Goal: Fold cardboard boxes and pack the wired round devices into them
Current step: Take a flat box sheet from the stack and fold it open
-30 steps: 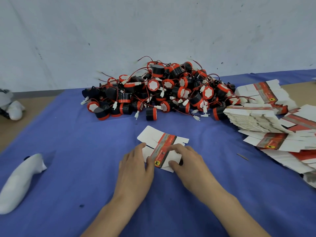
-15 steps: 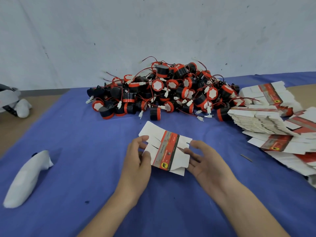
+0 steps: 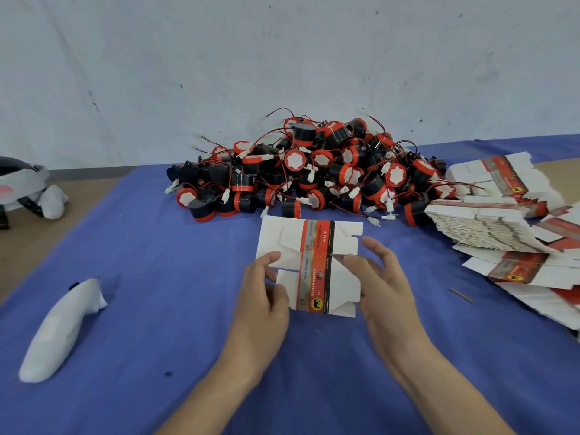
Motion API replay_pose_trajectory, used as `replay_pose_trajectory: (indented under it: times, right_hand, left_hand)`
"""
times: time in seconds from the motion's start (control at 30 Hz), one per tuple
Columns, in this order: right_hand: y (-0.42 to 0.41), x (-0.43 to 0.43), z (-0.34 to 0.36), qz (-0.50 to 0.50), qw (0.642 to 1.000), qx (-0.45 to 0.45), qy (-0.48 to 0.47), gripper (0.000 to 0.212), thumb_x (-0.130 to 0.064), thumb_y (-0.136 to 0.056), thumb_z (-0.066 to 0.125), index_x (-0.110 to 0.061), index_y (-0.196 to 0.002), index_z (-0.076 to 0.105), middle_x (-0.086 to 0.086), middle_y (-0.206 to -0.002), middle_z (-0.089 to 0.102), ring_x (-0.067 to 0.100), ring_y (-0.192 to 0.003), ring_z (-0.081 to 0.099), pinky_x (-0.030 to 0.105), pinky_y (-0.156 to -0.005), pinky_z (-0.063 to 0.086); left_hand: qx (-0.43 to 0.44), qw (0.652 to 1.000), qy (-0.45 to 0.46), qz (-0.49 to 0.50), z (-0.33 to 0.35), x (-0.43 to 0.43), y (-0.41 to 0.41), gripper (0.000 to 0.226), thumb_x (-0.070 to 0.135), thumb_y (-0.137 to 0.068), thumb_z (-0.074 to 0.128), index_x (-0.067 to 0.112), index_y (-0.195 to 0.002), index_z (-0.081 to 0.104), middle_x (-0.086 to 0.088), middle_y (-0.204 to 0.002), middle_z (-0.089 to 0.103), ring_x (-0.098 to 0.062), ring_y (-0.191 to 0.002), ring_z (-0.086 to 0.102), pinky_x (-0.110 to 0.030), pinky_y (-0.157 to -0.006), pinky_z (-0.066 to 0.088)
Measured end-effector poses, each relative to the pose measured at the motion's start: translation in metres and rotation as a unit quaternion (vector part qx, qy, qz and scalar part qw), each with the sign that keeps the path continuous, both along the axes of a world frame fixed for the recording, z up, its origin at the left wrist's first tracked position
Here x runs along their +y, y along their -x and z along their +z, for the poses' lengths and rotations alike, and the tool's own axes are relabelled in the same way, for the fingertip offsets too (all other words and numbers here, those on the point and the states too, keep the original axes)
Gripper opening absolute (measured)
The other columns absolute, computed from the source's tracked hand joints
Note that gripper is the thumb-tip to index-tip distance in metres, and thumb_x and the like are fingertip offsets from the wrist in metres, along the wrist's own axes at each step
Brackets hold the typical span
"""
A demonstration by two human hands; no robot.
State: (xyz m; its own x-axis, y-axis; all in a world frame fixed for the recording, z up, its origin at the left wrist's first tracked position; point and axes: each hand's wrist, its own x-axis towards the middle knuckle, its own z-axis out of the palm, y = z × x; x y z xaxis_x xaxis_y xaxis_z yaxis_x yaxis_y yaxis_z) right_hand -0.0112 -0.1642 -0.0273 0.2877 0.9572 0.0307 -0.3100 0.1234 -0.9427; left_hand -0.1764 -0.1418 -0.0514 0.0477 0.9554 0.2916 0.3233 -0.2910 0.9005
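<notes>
While the flat box (image 3: 309, 265) is held just over the blue cloth (image 3: 157, 246), near the pile of wired round devices (image 3: 314, 174), its left edge is pinched by the left hand (image 3: 262, 296), and the right hand (image 3: 381, 287) is seen with fingers spread, one tip touching the right flaps. Folding is judged barely begun: the box needs to be squeezed open, then its flaps tucked. A stack of flat boxes (image 3: 489, 224) lies right and a white bundle (image 3: 59, 331) left, both well apart; tangled wires may snag.
</notes>
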Motion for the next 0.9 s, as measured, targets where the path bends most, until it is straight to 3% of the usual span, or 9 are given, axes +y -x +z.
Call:
replay_pose_trajectory:
  times: [0.07,0.13,0.2,0.3,0.37,0.43,0.5,0.6,0.9]
  right_hand:
    - [0.002,0.000,-0.001,0.003,1.000,-0.027,0.003,0.030,-0.027,-0.096,0.064,-0.038,-0.121,0.054,-0.003,-0.100,0.077,0.020,-0.100,0.073,0.045,-0.089,0.056]
    - [0.001,0.001,-0.002,-0.005,1.000,-0.025,0.009,0.026,-0.027,-0.097,0.063,-0.034,-0.120,0.054,-0.004,-0.094,0.078,0.016,-0.091,0.075,0.038,-0.076,0.059]
    - [-0.001,0.002,-0.002,-0.020,1.000,-0.019,0.008,0.022,-0.023,-0.097,0.063,-0.027,-0.118,0.055,-0.004,-0.090,0.078,0.010,-0.083,0.075,0.028,-0.063,0.059]
    - [-0.003,0.004,-0.002,-0.030,1.000,-0.008,0.004,0.021,-0.018,-0.098,0.063,-0.023,-0.115,0.054,-0.002,-0.086,0.079,0.010,-0.075,0.075,0.025,-0.055,0.056]
    - [-0.003,0.006,-0.002,-0.031,0.999,0.004,0.010,0.024,-0.018,-0.097,0.064,-0.024,-0.117,0.053,0.000,-0.086,0.079,0.012,-0.074,0.075,0.035,-0.063,0.060]
    - [-0.003,0.007,-0.002,-0.020,1.000,0.019,0.014,0.027,-0.020,-0.096,0.065,-0.026,-0.119,0.053,0.002,-0.088,0.079,0.015,-0.077,0.076,0.038,-0.068,0.058]
    - [-0.003,0.007,-0.002,-0.006,1.000,0.011,0.013,0.026,-0.021,-0.096,0.065,-0.026,-0.119,0.054,0.002,-0.091,0.079,0.015,-0.080,0.076,0.032,-0.065,0.057]
    - [-0.002,0.005,-0.003,0.004,0.999,-0.032,0.005,0.022,-0.019,-0.098,0.062,-0.023,-0.120,0.061,-0.003,-0.092,0.079,0.009,-0.083,0.074,0.022,-0.062,0.055]
    - [0.002,0.004,-0.002,-0.003,0.999,-0.042,0.004,0.018,-0.017,-0.096,0.062,-0.029,-0.109,0.062,-0.008,-0.089,0.078,0.003,-0.084,0.073,0.014,-0.057,0.052]
  left_hand:
    - [0.009,1.000,-0.007,0.008,-0.003,0.001,0.000,0.046,0.010,-0.100,0.049,0.048,-0.124,0.043,0.018,-0.096,0.050,-0.002,-0.071,0.054,-0.011,-0.059,0.045]
    - [0.032,0.999,-0.009,0.035,-0.004,0.001,-0.001,0.043,0.016,-0.100,0.051,0.042,-0.133,0.040,0.021,-0.099,0.049,0.002,-0.082,0.056,-0.011,-0.063,0.047]
    - [0.116,0.987,-0.067,0.091,-0.001,-0.003,-0.003,0.048,0.018,-0.098,0.055,0.035,-0.139,0.036,0.016,-0.113,0.042,0.003,-0.093,0.052,-0.014,-0.065,0.047]
    - [0.249,0.933,-0.218,0.143,0.003,-0.009,-0.008,0.058,0.009,-0.086,0.068,0.019,-0.138,0.042,-0.003,-0.129,0.037,-0.014,-0.107,0.049,-0.033,-0.077,0.055]
    - [0.341,0.886,-0.273,0.153,0.001,-0.012,-0.012,0.063,0.010,-0.081,0.073,0.014,-0.137,0.046,-0.018,-0.138,0.042,-0.033,-0.120,0.048,-0.047,-0.088,0.054]
    - [0.401,0.856,-0.286,0.161,-0.001,-0.012,-0.013,0.068,0.012,-0.080,0.074,0.012,-0.141,0.045,-0.028,-0.144,0.040,-0.040,-0.132,0.039,-0.053,-0.102,0.045]
    - [0.443,0.835,-0.285,0.159,-0.001,-0.011,-0.011,0.077,0.008,-0.077,0.075,0.009,-0.146,0.041,-0.033,-0.148,0.034,-0.045,-0.141,0.028,-0.057,-0.110,0.033]
    - [0.500,0.803,-0.302,0.119,-0.004,-0.010,-0.011,0.087,0.001,-0.072,0.068,0.006,-0.152,0.033,-0.033,-0.153,0.029,-0.049,-0.144,0.025,-0.063,-0.112,0.031]
    - [0.483,0.825,-0.290,0.045,0.001,-0.007,-0.011,0.097,0.009,-0.065,0.079,0.005,-0.149,0.032,-0.028,-0.152,0.036,-0.046,-0.140,0.036,-0.062,-0.106,0.040]
